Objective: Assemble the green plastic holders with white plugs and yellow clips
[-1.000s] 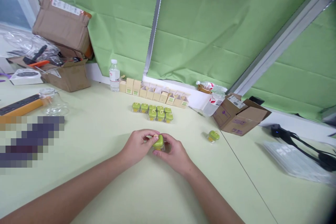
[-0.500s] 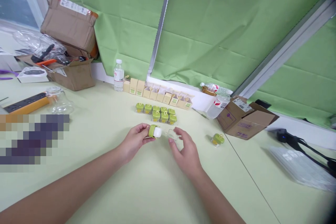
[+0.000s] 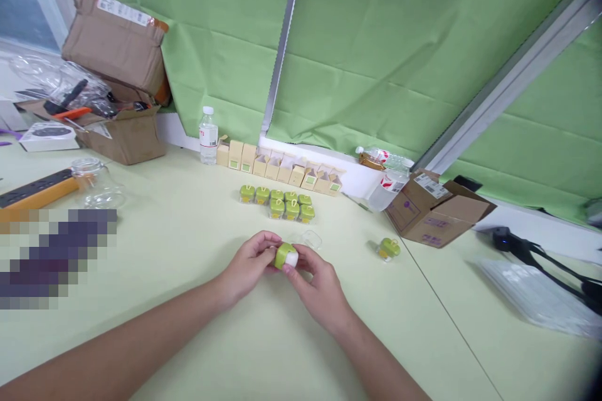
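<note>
A small green cap with a rounded white piece in it (image 3: 284,256) is held just above the table in front of me. Its left side is pinched by my left hand (image 3: 251,264), which is closed around the green part. The thumb and fingers of my right hand (image 3: 317,282) close on the white end from the other side. Just beyond my right fingers lies a clear plastic cup (image 3: 311,239). Farther back stand several small clear jars with green lids (image 3: 276,207) and cord loops, grouped together. One more green-lidded jar (image 3: 389,249) stands alone on the right.
Small cardboard boxes (image 3: 277,167), several with open tops, line the back beside a water bottle (image 3: 208,136). Bottles and an open carton (image 3: 435,207) stand at back right, with a plastic bag (image 3: 531,297) nearer. A power strip (image 3: 42,191) and brown box (image 3: 134,135) are left.
My right hand has let go of the clear cup, which now lies on the table, and has moved left onto the white piece. My left hand has brought the green cap slightly nearer.
</note>
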Demonstrator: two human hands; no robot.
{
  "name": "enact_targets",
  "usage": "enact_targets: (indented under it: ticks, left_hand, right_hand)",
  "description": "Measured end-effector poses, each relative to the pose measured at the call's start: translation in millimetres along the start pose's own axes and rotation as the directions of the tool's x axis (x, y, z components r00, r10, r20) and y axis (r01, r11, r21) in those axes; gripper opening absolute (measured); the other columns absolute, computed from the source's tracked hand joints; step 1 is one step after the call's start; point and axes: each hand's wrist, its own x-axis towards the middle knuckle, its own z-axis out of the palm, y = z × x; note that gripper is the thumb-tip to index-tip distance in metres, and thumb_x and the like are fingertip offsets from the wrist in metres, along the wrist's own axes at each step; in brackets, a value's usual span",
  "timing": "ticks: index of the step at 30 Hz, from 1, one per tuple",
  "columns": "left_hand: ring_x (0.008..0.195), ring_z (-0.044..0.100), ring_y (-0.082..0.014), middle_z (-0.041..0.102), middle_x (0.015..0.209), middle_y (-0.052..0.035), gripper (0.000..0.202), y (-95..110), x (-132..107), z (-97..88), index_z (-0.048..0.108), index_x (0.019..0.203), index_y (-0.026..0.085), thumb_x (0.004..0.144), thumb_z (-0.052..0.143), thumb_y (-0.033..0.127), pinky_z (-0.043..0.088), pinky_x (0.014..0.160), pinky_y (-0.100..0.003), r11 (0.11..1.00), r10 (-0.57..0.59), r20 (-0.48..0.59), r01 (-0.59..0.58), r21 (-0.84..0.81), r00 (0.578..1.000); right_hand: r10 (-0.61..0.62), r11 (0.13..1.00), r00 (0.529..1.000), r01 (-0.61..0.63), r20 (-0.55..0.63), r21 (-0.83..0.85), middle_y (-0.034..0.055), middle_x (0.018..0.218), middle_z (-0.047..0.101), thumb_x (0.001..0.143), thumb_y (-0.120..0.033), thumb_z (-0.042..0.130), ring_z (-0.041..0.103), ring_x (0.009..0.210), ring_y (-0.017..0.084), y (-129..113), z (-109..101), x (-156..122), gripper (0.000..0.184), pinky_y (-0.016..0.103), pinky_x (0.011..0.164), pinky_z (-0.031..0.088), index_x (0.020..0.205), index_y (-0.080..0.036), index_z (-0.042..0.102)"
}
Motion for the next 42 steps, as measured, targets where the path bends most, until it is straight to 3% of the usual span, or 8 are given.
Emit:
enact_targets:
  ticks: [3, 5, 9, 12, 20, 25, 34, 42]
  left_hand:
    - [0.105, 0.066, -0.0248, 0.066, 0.116, -0.0083, 0.031, 0.2, 0.1, -3.1, 0.06, 0.112, 0.021, 0.091, 0.054, 0.043, 0.058, 0.085, -0.038, 0.997, 0.021, 0.029, -0.023, 0.069, 0.999]
    - [0.109, 0.064, -0.0247, 0.067, 0.118, -0.0072, 0.03, 1.2, -1.5, -4.3, 0.063, 0.113, 0.023, 0.091, 0.054, 0.041, 0.057, 0.085, -0.035, 0.965, 0.122, 0.068, -0.135, 0.224, 0.99]
    - [0.104, 0.064, -0.0234, 0.07, 0.113, -0.0039, 0.028, 4.0, -6.7, -6.5, 0.067, 0.111, 0.027, 0.084, 0.059, 0.027, 0.054, 0.083, -0.032, 0.75, 0.326, 0.126, -0.337, 0.569, 0.937]
    - [0.097, 0.065, -0.0237, 0.071, 0.105, -0.0036, 0.032, 5.4, -9.9, -7.5, 0.067, 0.109, 0.027, 0.079, 0.06, 0.021, 0.052, 0.084, -0.035, 0.584, 0.403, 0.152, -0.381, 0.717, 0.903]
    - [0.089, 0.061, -0.0242, 0.069, 0.092, -0.0051, 0.035, 7.9, -16.6, -0.8, 0.063, 0.103, 0.022, 0.072, 0.052, 0.008, 0.049, 0.079, -0.037, 0.39, 0.488, 0.27, -0.484, 0.783, 0.83]
    - [0.091, 0.059, -0.0241, 0.068, 0.094, -0.0062, 0.036, 9.3, -17.9, -0.2, 0.062, 0.101, 0.02, 0.073, 0.047, 0.003, 0.049, 0.081, -0.038, 0.362, 0.497, 0.329, -0.536, 0.762, 0.803]
    - [0.095, 0.059, -0.0245, 0.068, 0.1, -0.0074, 0.039, 9.4, -16.0, -1.6, 0.061, 0.107, 0.02, 0.077, 0.044, 0.003, 0.049, 0.086, -0.039, 0.384, 0.456, 0.35, -0.536, 0.752, 0.818]
    - [0.1, 0.059, -0.0231, 0.067, 0.106, -0.0055, 0.043, 15.3, -19.2, -1.5, 0.061, 0.114, 0.022, 0.081, 0.042, 0.003, 0.047, 0.087, -0.037, 0.463, 0.408, 0.357, -0.527, 0.712, 0.84]
  right_hand:
    - [-0.047, 0.994, 0.999, 0.046, -0.002, -0.097, 0.0081, 0.12, 0.07, 0.089, -0.025, 0.062, 0.069, 0.105, 0.024, 5.6, 0.2, -0.5, 0.039, 0.042, 0.095, 0.056, 0.128, -0.023, 0.06]
    - [-0.133, 0.972, 0.991, 0.134, 0.017, -0.193, 0.0076, 0.123, 0.068, 0.089, -0.018, 0.06, 0.067, 0.108, 0.024, 7.2, -0.7, -1.1, 0.042, 0.043, 0.096, 0.056, 0.13, -0.025, 0.059]
    - [-0.353, 0.862, 0.935, 0.344, 0.046, -0.373, 0.0095, 0.127, 0.063, 0.089, -0.01, 0.055, 0.062, 0.117, 0.025, 8.0, -1.2, -2.9, 0.049, 0.044, 0.1, 0.054, 0.134, -0.028, 0.056]
    - [-0.43, 0.781, 0.9, 0.412, 0.073, -0.47, 0.0118, 0.124, 0.06, 0.091, -0.008, 0.05, 0.066, 0.106, 0.023, 8.0, 1.0, -5.5, 0.052, 0.04, 0.088, 0.06, 0.138, -0.029, 0.051]
    - [-0.497, 0.634, 0.856, 0.472, 0.145, -0.613, 0.0141, 0.109, 0.063, 0.092, -0.009, 0.045, 0.068, 0.085, 0.022, -3.2, 8.4, -12.5, 0.047, 0.034, 0.066, 0.061, 0.137, -0.022, 0.05]
    - [-0.503, 0.601, 0.85, 0.473, 0.155, -0.644, 0.0114, 0.102, 0.065, 0.091, -0.01, 0.046, 0.067, 0.078, 0.02, -7.9, 9.4, -13.7, 0.048, 0.031, 0.062, 0.06, 0.137, -0.023, 0.05]
    - [-0.433, 0.671, 0.885, 0.444, 0.173, -0.594, 0.0118, 0.11, 0.06, 0.085, -0.007, 0.05, 0.066, 0.085, 0.022, -7.4, 6.9, -12.6, 0.05, 0.035, 0.066, 0.06, 0.132, -0.023, 0.048]
    - [-0.503, 0.707, 0.861, 0.464, 0.081, -0.534, 0.0128, 0.116, 0.057, 0.084, -0.009, 0.053, 0.066, 0.096, 0.024, -3.3, 8.4, -11.9, 0.054, 0.036, 0.072, 0.063, 0.135, -0.025, 0.043]
